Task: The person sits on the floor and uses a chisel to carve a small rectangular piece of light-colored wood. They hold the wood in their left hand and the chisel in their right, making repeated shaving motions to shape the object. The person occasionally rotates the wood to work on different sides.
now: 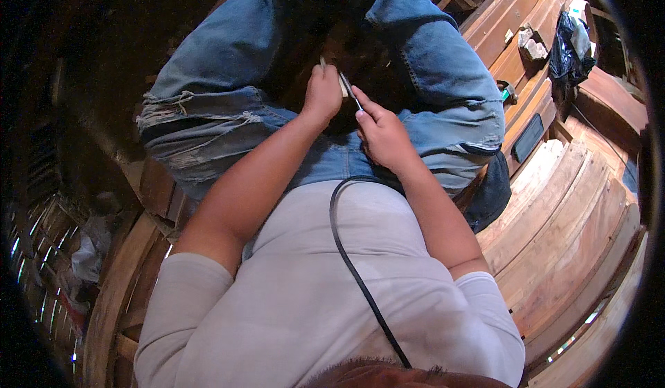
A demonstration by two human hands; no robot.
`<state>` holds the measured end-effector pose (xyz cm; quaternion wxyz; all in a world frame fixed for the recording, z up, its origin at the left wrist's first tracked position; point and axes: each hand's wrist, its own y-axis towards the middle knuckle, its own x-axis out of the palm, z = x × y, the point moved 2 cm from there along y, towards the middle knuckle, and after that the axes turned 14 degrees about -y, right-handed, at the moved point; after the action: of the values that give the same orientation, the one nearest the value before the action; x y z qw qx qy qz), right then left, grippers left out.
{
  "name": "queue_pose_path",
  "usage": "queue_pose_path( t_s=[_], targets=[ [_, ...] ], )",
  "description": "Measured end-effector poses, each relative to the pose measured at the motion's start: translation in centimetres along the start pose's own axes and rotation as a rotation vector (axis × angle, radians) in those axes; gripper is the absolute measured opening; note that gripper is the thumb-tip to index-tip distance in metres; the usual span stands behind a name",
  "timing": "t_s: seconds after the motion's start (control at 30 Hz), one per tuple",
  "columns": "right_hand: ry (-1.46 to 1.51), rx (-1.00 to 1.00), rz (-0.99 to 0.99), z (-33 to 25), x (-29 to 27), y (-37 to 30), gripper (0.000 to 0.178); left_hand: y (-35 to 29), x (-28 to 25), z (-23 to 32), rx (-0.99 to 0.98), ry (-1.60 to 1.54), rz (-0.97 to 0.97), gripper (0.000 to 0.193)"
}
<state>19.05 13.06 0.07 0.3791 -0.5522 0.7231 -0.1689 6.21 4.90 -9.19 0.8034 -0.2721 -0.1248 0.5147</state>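
My left hand [323,95] is closed around a small, pale, thin piece [323,62] whose tip sticks out above the fingers. What the piece is, I cannot make out. My right hand [383,135] grips a slim knife [348,89] with a narrow, shiny blade. The blade slants up and left toward the left hand, beside a pale edge there. Whether the blade touches the piece is too small to tell. Both hands are close together between my knees, over the jeans [228,55]. The knife's handle is mostly hidden in the right fist.
A black cable [346,256] runs down over my light shirt. To the right are curved wooden boards [554,228], a dark phone-like slab [528,138], a black plastic bag [571,48] and a pale lump [532,43]. Slatted wood [114,305] lies at the left; the area between my legs is dark.
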Motion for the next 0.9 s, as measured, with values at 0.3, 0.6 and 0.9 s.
queue_pose_path(
  t_s=[0.3,0.6,0.9],
  targets=[
    [-0.136,-0.104,0.094,-0.7,0.1,0.2,0.050,0.5,-0.1,0.1,0.004,-0.022,-0.021,0.052],
    [-0.313,-0.183,0.117,0.8,-0.9,3.9,0.047,0.3,0.0,-1.6,-0.107,-0.097,-0.156,0.046],
    [0.158,0.100,-0.085,-1.1,-3.5,-1.8,0.051,-2.3,0.3,1.3,-0.365,-0.474,-0.201,0.032]
  ],
)
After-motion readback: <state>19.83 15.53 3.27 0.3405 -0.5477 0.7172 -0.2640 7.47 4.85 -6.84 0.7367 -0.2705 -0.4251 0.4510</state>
